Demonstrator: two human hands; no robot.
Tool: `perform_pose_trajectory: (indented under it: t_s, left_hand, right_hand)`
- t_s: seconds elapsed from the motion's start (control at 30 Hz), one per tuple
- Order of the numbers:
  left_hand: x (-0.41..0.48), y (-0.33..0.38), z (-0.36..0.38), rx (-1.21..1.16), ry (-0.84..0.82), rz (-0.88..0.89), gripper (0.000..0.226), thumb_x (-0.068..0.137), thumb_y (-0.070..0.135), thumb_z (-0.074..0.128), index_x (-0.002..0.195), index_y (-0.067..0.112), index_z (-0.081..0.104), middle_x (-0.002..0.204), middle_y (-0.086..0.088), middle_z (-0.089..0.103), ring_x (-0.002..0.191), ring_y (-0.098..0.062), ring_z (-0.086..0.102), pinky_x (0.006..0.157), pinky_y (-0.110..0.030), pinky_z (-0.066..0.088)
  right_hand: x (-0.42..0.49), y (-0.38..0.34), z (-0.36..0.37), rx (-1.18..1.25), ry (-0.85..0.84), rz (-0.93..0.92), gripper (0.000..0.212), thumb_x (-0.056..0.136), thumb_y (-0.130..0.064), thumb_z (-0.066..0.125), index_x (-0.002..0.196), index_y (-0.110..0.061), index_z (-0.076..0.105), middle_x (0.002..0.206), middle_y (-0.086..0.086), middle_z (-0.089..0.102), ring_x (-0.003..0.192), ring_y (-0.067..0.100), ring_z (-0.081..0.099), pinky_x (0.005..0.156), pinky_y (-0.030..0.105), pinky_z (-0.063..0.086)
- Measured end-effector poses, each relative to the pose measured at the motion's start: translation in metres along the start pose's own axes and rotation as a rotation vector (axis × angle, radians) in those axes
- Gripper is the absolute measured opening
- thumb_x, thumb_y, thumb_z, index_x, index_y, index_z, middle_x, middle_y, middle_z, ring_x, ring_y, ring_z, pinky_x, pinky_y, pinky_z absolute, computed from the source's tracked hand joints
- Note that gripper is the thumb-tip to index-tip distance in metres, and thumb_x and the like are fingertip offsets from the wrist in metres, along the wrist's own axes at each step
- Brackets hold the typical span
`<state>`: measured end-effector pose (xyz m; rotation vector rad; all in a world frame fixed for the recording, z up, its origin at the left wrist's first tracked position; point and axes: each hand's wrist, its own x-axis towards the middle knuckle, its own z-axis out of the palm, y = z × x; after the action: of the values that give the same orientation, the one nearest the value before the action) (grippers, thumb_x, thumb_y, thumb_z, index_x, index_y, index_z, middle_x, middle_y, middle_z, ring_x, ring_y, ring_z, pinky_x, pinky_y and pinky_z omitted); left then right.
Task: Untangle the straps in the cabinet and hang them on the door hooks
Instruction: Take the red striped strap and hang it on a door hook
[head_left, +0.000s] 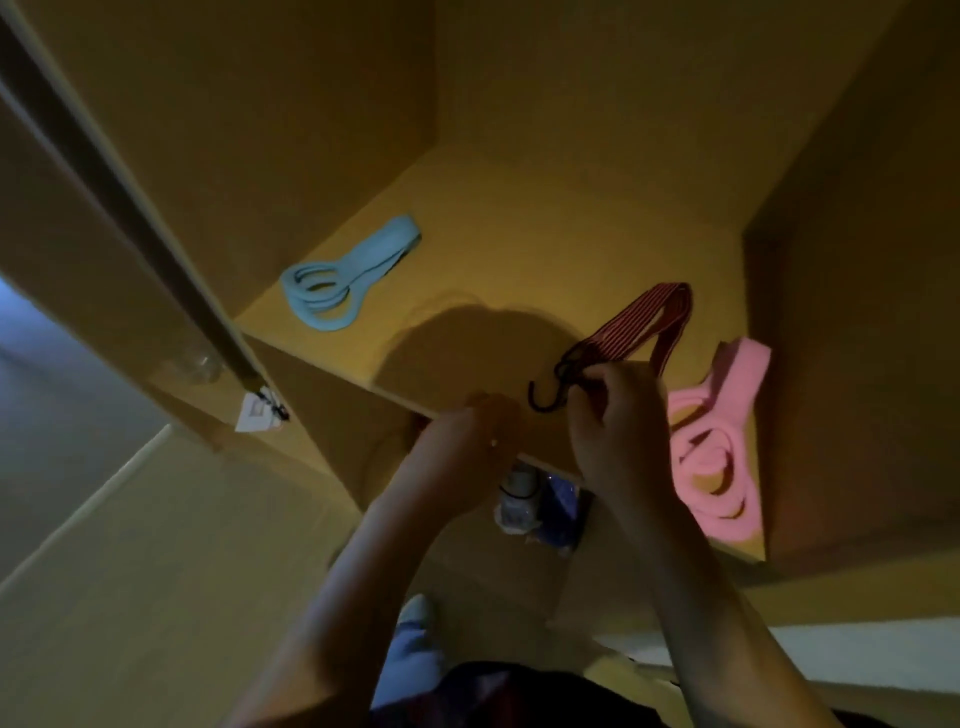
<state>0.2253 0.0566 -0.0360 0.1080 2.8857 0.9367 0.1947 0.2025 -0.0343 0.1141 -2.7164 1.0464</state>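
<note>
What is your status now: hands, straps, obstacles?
Right hand pinches red striped strap near its black hook. Left hand blurred, grip unclear. Blue strap and pink strap lie apart on shelf. Nothing in the way.

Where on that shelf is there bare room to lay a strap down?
The shelf is bare in its middle and back, between the blue strap and the red striped strap. The front right is crowded: the right hand grips that strap's hooked end beside the pink strap, the left hand near the front edge.
</note>
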Motion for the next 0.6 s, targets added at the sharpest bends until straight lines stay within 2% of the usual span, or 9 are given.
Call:
perform_pose_trajectory:
  t_s: [0.1, 0.17, 0.27, 0.33, 0.4, 0.5, 0.6]
  left_hand:
    - [0.024, -0.010, -0.011, 0.003, -0.105, 0.064, 0.028, 0.097, 0.023, 0.039, 0.119, 0.015, 0.053, 0.120, -0.005, 0.054, 0.100, -0.018, 0.055, 0.081, -0.032, 0.047]
    - [0.038, -0.016, -0.018, -0.002, -0.173, 0.114, 0.030, 0.096, 0.023, 0.040, 0.123, 0.017, 0.051, 0.125, -0.002, 0.050, 0.107, -0.017, 0.051, 0.084, -0.028, 0.042]
    - [0.057, -0.022, -0.024, 0.013, -0.196, 0.203, 0.029, 0.094, 0.022, 0.045, 0.120, 0.015, 0.056, 0.123, -0.007, 0.055, 0.112, -0.025, 0.054, 0.089, -0.031, 0.042]
    - [0.065, -0.023, -0.025, -0.027, -0.175, 0.223, 0.029, 0.094, 0.023, 0.047, 0.120, 0.014, 0.058, 0.122, -0.006, 0.058, 0.108, -0.023, 0.057, 0.086, -0.026, 0.041]
    - [0.070, -0.026, -0.025, -0.067, -0.147, 0.243, 0.030, 0.094, 0.023, 0.048, 0.121, 0.014, 0.058, 0.123, -0.003, 0.059, 0.107, -0.018, 0.056, 0.086, -0.018, 0.038]
    - [0.077, -0.031, -0.025, -0.082, -0.159, 0.313, 0.031, 0.093, 0.024, 0.050, 0.122, 0.016, 0.057, 0.123, -0.002, 0.060, 0.110, -0.014, 0.056, 0.088, -0.015, 0.035]
    - [0.082, -0.039, -0.023, -0.158, -0.195, 0.336, 0.032, 0.092, 0.024, 0.052, 0.123, 0.016, 0.057, 0.123, -0.004, 0.060, 0.111, -0.015, 0.055, 0.087, -0.017, 0.035]
  right_hand:
    - [0.017, -0.004, 0.005, -0.117, 0.117, 0.194, 0.038, 0.089, -0.032, 0.054, 0.118, -0.008, 0.052, 0.120, 0.014, 0.046, 0.113, 0.031, 0.042, 0.091, 0.036, 0.036]
    - [0.030, -0.008, 0.009, -0.223, 0.093, 0.345, 0.058, 0.087, -0.043, 0.054, 0.131, -0.009, 0.040, 0.132, 0.018, 0.040, 0.121, 0.035, 0.035, 0.097, 0.039, 0.031]
    - [0.048, -0.014, 0.022, -0.311, 0.015, 0.513, 0.078, 0.083, -0.056, 0.053, 0.139, -0.009, 0.026, 0.138, 0.020, 0.034, 0.125, 0.039, 0.033, 0.102, 0.044, 0.033]
    - [0.059, -0.017, 0.031, -0.359, 0.009, 0.561, 0.075, 0.083, -0.053, 0.055, 0.137, -0.010, 0.027, 0.137, 0.020, 0.033, 0.124, 0.040, 0.034, 0.100, 0.045, 0.035]
    - [0.066, -0.021, 0.040, -0.399, 0.024, 0.538, 0.060, 0.087, -0.039, 0.056, 0.133, -0.008, 0.033, 0.135, 0.019, 0.034, 0.120, 0.039, 0.036, 0.096, 0.045, 0.038]
    - [0.065, -0.022, 0.050, -0.410, 0.117, 0.488, 0.039, 0.092, -0.019, 0.048, 0.127, -0.003, 0.043, 0.131, 0.020, 0.037, 0.111, 0.039, 0.041, 0.087, 0.042, 0.043]
    - [0.057, -0.023, 0.054, -0.403, 0.172, 0.470, 0.033, 0.092, -0.015, 0.048, 0.122, -0.001, 0.048, 0.126, 0.022, 0.040, 0.101, 0.041, 0.047, 0.082, 0.044, 0.045]
